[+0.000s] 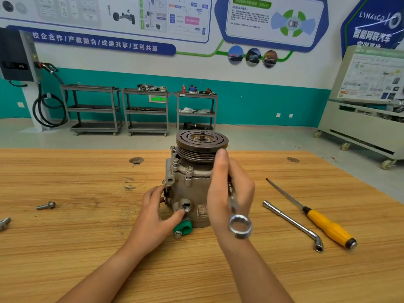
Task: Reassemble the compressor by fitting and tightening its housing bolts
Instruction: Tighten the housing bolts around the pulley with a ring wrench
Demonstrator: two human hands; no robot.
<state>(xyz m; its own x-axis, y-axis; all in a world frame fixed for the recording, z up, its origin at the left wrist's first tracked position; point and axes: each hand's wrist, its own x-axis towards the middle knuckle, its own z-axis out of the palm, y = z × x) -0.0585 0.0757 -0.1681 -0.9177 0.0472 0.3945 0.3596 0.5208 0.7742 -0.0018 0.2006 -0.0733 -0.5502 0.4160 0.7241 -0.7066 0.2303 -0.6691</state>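
The grey metal compressor [192,189] with a grooved pulley stands upright near the far edge of the pale wooden table [87,248]. My left hand [155,211] grips its lower side; my right hand [227,189] is closed on a steel ring spanner [240,225]. Housing bolts [189,169] sit in the flange, yet two loose steel bolts [46,205] lie by the left edge, so I judge tightening partway done. A yellow-handled screwdriver [328,226] lies toward the right edge. Grey shelf carts [146,110] line the teal wall [262,101].

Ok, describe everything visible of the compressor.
The compressor stands upright on the table: a grey cast-metal cylinder with a dark grooved pulley on top, a threaded shaft end, bolts round the upper flange, a round port and label in front, a green cap at the base. The left hand has a grip on its lower left side.
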